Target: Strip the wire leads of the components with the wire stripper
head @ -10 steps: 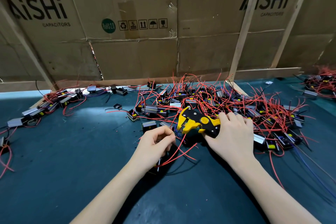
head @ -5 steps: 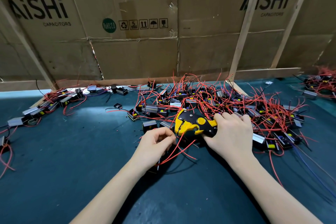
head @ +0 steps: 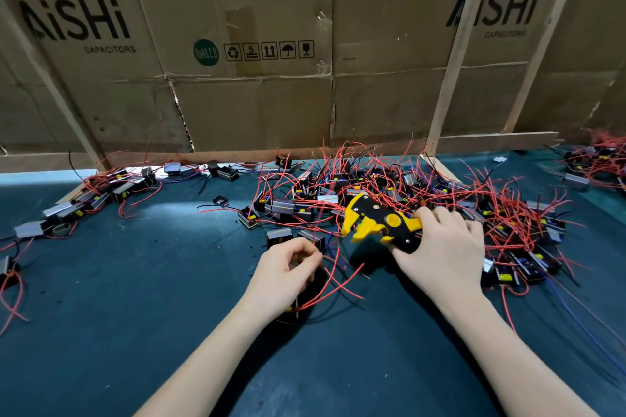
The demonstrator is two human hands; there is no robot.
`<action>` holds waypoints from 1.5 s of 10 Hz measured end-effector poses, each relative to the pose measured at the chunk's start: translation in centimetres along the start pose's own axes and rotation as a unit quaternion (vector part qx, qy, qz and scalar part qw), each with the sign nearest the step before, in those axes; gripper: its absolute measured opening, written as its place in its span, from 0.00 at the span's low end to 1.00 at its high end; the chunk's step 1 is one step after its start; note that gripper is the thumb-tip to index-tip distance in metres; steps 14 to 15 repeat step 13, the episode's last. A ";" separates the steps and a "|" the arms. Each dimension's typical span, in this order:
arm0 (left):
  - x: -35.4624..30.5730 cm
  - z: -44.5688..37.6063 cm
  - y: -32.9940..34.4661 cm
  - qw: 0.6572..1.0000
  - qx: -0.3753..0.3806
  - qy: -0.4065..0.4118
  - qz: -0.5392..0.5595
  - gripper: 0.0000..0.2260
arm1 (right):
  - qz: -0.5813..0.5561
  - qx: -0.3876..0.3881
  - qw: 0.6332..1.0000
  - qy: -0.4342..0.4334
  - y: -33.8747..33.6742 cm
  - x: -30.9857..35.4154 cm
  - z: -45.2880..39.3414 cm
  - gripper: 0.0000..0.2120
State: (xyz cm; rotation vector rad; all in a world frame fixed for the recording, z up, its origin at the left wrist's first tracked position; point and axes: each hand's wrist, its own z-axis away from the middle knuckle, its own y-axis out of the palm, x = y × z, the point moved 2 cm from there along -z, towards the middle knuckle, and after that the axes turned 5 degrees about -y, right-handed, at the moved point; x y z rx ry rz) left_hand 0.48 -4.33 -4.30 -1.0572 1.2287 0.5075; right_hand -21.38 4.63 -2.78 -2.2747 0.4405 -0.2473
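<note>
My right hand [head: 443,256] grips the handles of a yellow and black wire stripper [head: 376,222], whose jaws point left and stand apart. My left hand [head: 283,276] is curled over a small black component [head: 298,306] on the mat and pinches its red wire leads [head: 333,284], which fan out to the right below the stripper's jaws. The component is mostly hidden under my palm. Behind both hands lies a big tangled pile of components with red leads [head: 423,193].
A dark green mat [head: 135,298] covers the table. A row of grey components [head: 91,200] lies at the back left, another pile [head: 599,162] at the far right. Cardboard sheets [head: 257,44] and wooden slats [head: 450,71] wall off the back. Blue wires [head: 576,311] trail at right.
The stripper's jaws, closed half a second ago, have come apart again. My left hand has shifted slightly and the red leads now lie below the jaws rather than in them.
</note>
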 end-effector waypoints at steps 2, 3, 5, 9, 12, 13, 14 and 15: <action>0.5 -1.1 -1.0 0.986 -0.165 0.028 -0.023 0.06 | -0.068 -0.014 0.996 0.064 -1.0 -1.0 -0.4 0.23; 0.6 -1.2 -1.3 0.978 -0.202 0.035 -0.028 0.03 | -0.115 0.014 0.992 0.049 -1.9 -1.1 -0.7 0.20; -0.5 -0.5 -2.8 0.957 -0.266 0.062 -0.101 0.11 | -0.182 0.299 0.928 -0.130 -3.5 -1.6 -0.6 0.26; -0.9 -0.3 -1.4 0.991 0.056 0.076 -0.095 0.13 | -0.277 0.280 0.902 -0.179 -3.6 -0.8 0.9 0.25; -0.2 -1.2 -2.1 0.994 0.013 0.105 0.041 0.21 | -0.285 0.267 0.904 -0.175 -2.7 1.4 1.9 0.25; 0.1 -1.0 -3.3 0.988 -0.082 0.112 0.071 0.13 | -0.298 0.272 0.898 -0.176 -3.1 1.5 1.9 0.23; 0.1 -1.0 -3.3 0.988 -0.082 0.112 0.071 0.13 | -0.298 0.272 0.898 -0.176 -3.1 1.5 1.9 0.23; 0.1 -1.0 -3.3 0.988 -0.082 0.112 0.071 0.13 | -0.298 0.272 0.898 -0.176 -3.1 1.5 1.9 0.23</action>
